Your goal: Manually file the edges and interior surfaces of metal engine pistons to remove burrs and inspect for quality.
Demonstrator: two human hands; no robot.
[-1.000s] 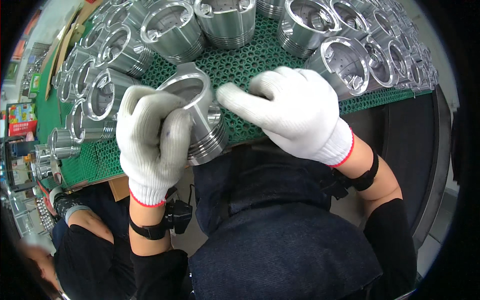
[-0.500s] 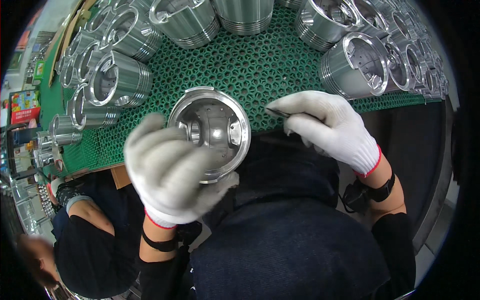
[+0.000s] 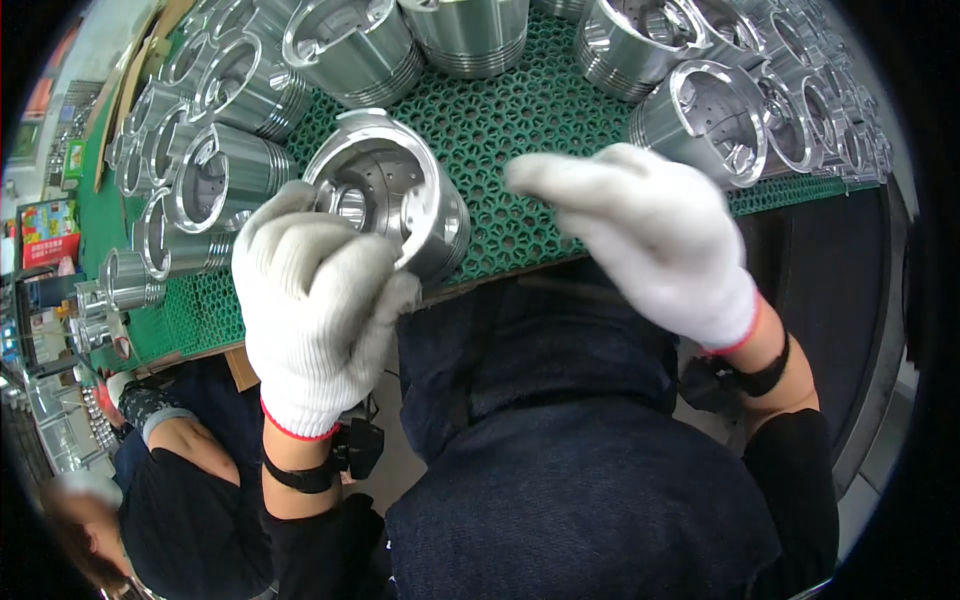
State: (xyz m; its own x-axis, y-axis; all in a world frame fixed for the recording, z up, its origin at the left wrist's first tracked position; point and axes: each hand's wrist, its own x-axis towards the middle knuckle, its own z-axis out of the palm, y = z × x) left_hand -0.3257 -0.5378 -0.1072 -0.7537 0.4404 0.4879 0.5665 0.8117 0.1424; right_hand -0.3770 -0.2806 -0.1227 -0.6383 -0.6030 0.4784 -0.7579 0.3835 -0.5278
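Note:
A shiny metal piston (image 3: 440,215) rests on the green mat at its near edge, hollow end up and tilted toward me. Its inner wall and pin bores show. My left hand (image 3: 310,310), in a white knit glove with red cuff, is closed at the near left of its rim. The curled fingers and thumb cover part of that rim. To the right of the piston, above the mat's front edge, my gloved right hand (image 3: 645,235) hangs apart from it. Motion smears its fingers, and no tool shows in them.
Several pistons (image 3: 235,180) stand along the left, and more (image 3: 710,125) at the back right. The green honeycomb mat (image 3: 510,235) covers the bench. At the lower left sits another person (image 3: 195,500) in dark clothes. Black straps with small boxes (image 3: 358,447) are on my wrists.
The piston has moved away from me and up-left, now showing its outer side. My left hand shifted from across its opening to its near-left rim. A thin dark tool in my right hand no longer shows.

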